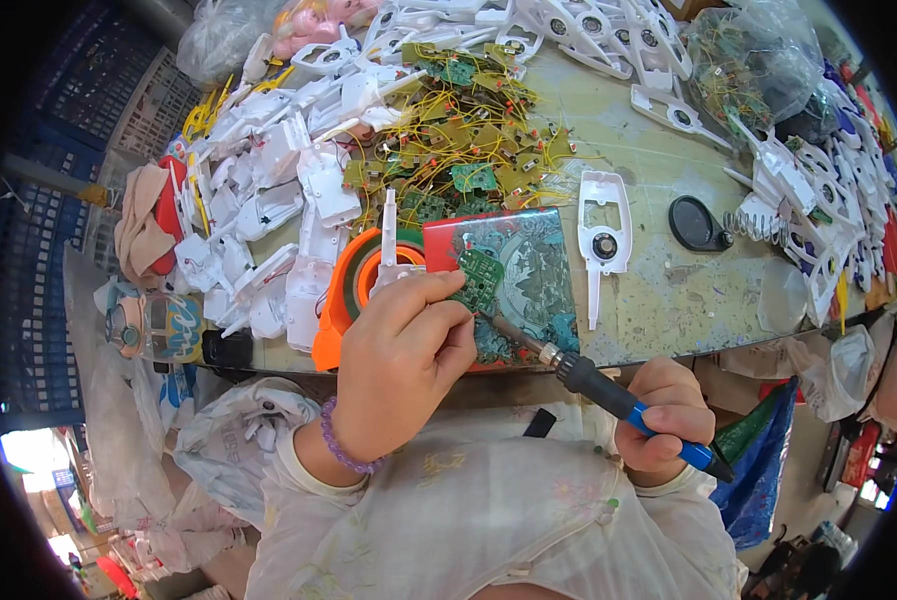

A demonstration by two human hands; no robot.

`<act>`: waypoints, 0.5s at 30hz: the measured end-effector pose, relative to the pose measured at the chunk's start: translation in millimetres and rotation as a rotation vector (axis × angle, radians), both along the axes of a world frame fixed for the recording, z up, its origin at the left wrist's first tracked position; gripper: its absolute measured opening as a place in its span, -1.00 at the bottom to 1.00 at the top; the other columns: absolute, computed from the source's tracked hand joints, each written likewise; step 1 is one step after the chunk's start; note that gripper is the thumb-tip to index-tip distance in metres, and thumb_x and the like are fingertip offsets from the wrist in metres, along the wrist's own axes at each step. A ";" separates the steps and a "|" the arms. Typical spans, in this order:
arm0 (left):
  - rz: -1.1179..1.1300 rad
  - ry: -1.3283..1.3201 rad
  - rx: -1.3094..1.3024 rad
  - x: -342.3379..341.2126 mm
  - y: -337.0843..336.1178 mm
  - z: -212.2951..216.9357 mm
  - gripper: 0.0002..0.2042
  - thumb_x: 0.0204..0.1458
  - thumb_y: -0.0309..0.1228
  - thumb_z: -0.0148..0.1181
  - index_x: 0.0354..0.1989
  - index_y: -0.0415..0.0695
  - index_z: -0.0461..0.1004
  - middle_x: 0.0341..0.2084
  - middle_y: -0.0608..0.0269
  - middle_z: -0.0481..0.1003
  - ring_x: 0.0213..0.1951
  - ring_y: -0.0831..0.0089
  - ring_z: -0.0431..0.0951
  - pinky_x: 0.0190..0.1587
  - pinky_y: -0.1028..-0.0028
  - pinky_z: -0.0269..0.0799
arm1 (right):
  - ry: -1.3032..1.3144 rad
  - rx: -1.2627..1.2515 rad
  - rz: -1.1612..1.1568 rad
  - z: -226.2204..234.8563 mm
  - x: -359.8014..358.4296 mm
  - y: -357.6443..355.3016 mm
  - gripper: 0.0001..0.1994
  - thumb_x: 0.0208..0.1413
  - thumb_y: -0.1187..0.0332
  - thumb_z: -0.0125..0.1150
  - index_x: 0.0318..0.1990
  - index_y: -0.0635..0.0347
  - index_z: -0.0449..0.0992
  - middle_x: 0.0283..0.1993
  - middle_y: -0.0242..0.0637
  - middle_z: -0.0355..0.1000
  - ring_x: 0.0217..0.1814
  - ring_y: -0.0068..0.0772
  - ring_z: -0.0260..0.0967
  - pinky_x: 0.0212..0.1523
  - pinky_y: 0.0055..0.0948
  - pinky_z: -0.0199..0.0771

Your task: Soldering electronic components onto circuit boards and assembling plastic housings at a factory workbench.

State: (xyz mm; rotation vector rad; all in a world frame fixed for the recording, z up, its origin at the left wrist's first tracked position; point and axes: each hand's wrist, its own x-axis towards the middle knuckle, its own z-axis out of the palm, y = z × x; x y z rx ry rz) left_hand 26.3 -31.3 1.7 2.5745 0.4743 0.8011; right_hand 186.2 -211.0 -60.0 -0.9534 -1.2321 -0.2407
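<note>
In my right hand is a blue and black soldering iron, held by its handle and slanting up to the left. Its tip meets, or comes very near, the lower edge of a small green circuit board. My left hand, a purple bead bracelet on its wrist, is closed at that board's left edge; whether its fingertips also pinch a wire is hidden. Under the board lies a red and teal printed pad. An orange tape roll and an upright white plastic part stand just behind my left hand.
A heap of circuit boards with yellow wires spreads beyond the pad. White plastic shells pile up on the left. To the right lie a white handled housing, a black oval dish and a soldering iron stand's coil.
</note>
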 end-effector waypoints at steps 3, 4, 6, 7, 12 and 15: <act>0.027 -0.019 0.022 0.4 -2.1 -3.3 -0.82 -0.23 -0.63 0.34 -0.40 -0.25 0.52 -0.19 0.13 0.55 -0.20 0.15 0.57 -0.17 0.28 0.51 | 0.033 0.022 -0.005 -3.5 -0.9 1.2 -0.71 0.29 0.14 0.10 -0.21 0.24 0.38 -0.60 -0.35 0.32 -0.72 -0.40 0.23 -0.72 -0.44 0.19; 0.033 -0.023 0.030 0.5 -2.7 -4.0 -0.82 -0.23 -0.63 0.34 -0.40 -0.25 0.52 -0.19 0.13 0.55 -0.20 0.15 0.57 -0.17 0.29 0.51 | 0.048 0.034 -0.006 -4.6 -1.2 1.9 -0.71 0.29 0.14 0.10 -0.21 0.24 0.38 -0.61 -0.35 0.31 -0.72 -0.41 0.23 -0.72 -0.45 0.19; 0.047 -0.033 0.044 0.7 -3.9 -5.0 -0.82 -0.23 -0.63 0.34 -0.40 -0.25 0.52 -0.19 0.14 0.55 -0.20 0.16 0.58 -0.17 0.30 0.51 | 0.046 0.030 -0.011 -5.1 -2.5 1.1 -0.70 0.29 0.14 0.10 -0.22 0.24 0.37 -0.61 -0.35 0.31 -0.72 -0.41 0.23 -0.73 -0.45 0.20; 0.049 -0.035 0.046 0.8 -4.4 -5.3 -0.82 -0.23 -0.63 0.34 -0.40 -0.24 0.52 -0.19 0.15 0.55 -0.20 0.16 0.58 -0.17 0.30 0.52 | 0.043 0.040 -0.012 -5.4 -2.8 1.3 -0.70 0.29 0.13 0.09 -0.23 0.24 0.37 -0.61 -0.35 0.31 -0.72 -0.41 0.23 -0.73 -0.44 0.20; 0.056 -0.040 0.067 1.8 -4.7 -5.0 -0.82 -0.23 -0.63 0.35 -0.40 -0.24 0.52 -0.20 0.16 0.55 -0.21 0.18 0.58 -0.18 0.31 0.52 | 0.022 0.054 -0.036 -5.8 -3.3 2.3 -0.70 0.29 0.13 0.10 -0.24 0.23 0.37 -0.62 -0.35 0.30 -0.72 -0.41 0.23 -0.72 -0.43 0.22; 0.058 -0.037 0.061 2.1 -5.0 -4.7 -0.82 -0.23 -0.63 0.35 -0.40 -0.23 0.52 -0.21 0.16 0.55 -0.21 0.18 0.58 -0.18 0.31 0.52 | 0.010 0.057 -0.037 -5.8 -3.0 2.5 -0.70 0.29 0.13 0.10 -0.23 0.23 0.37 -0.61 -0.35 0.30 -0.71 -0.41 0.23 -0.72 -0.43 0.22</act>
